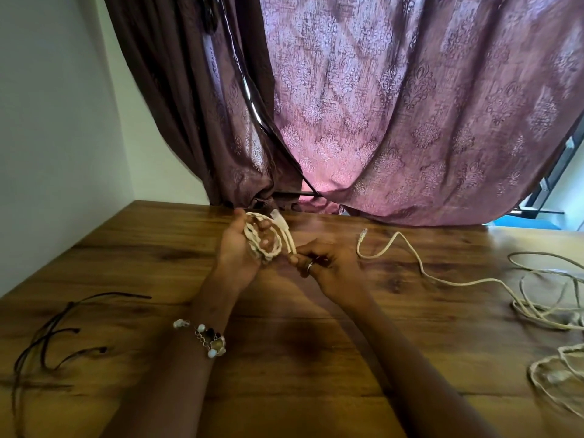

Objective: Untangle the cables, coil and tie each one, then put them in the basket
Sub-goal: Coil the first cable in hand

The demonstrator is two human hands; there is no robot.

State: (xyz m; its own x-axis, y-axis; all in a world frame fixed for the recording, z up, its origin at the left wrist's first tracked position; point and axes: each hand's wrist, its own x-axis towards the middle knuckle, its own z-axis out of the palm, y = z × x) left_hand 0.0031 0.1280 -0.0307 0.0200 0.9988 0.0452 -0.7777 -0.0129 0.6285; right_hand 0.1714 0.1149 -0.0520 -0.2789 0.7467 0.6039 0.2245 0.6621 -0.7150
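Resting in the left hand [240, 245] at the desk centre, toward 12 o'clock, the braided white cable [264, 240] is wound into a small coil. The left grip is curled round the coil, palm up, with the fingers passing through the loops. A white connector end [277, 215] projects from the top of the coil, and two strands run down from it toward 5 o'clock. The right hand [325, 267] meets those strands just beside the coil; its grip is narrow, thumb and fingertips pinching the cable. A ring [310, 265] is worn on one finger of this hand. A beaded bracelet [205, 338] sits on the left forearm.

At 3 o'clock, well apart from the hands, a loose cream cable [442, 278] lies on the wooden desk [284, 358], its plug [362, 234] pointing to 12 o'clock. It runs into a tangle of cables [550, 298] at the right edge. At 8 o'clock lie thin black ties [57, 336]. A patterned purple curtain [410, 105] hangs behind the desk.
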